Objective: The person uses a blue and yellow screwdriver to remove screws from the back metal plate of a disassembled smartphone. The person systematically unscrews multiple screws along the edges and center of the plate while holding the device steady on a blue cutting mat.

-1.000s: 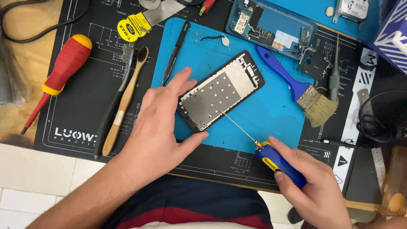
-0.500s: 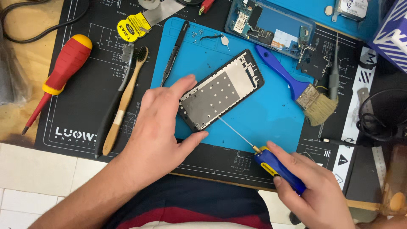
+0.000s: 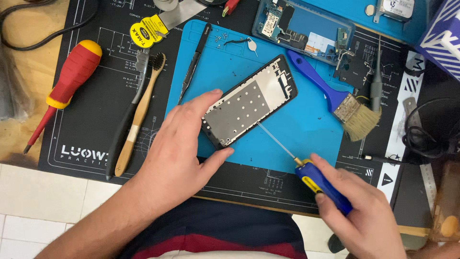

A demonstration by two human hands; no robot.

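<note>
1. Fingers [image 3: 211, 98] of the left hand [image 3: 177, 144] clamp the lower end of a stripped phone frame [image 3: 249, 101]: the index finger lies along its upper long edge and the thumb presses against its bottom corner, so the hand is closed on the frame.
2. The phone frame lies tilted on a blue silicone work mat [image 3: 306, 129], its metal inner plate facing up, with its far end pointing up and to the right.
3. The right hand [image 3: 364, 216] is wrapped around the blue-and-yellow handle of a precision screwdriver [image 3: 311, 175]; its thin shaft runs up and to the left, and the tip meets the lower long edge of the frame.
4. A blue-handled brush [image 3: 330, 96] lies just right of the frame on the blue mat, bristles toward the right.
5. An opened phone body [image 3: 306, 29] with exposed circuit boards sits beyond the frame at the top.
6. Black tweezers [image 3: 194, 62] lie on the left part of the blue mat, near the left hand.
7. A black printed mat [image 3: 96, 96] covers the table [image 3: 28, 57] beneath; on it lie a wooden-handled toothbrush [image 3: 139, 115] and, partly off its left edge, a large red-and-yellow screwdriver [image 3: 67, 81], well apart from both hands.
</note>
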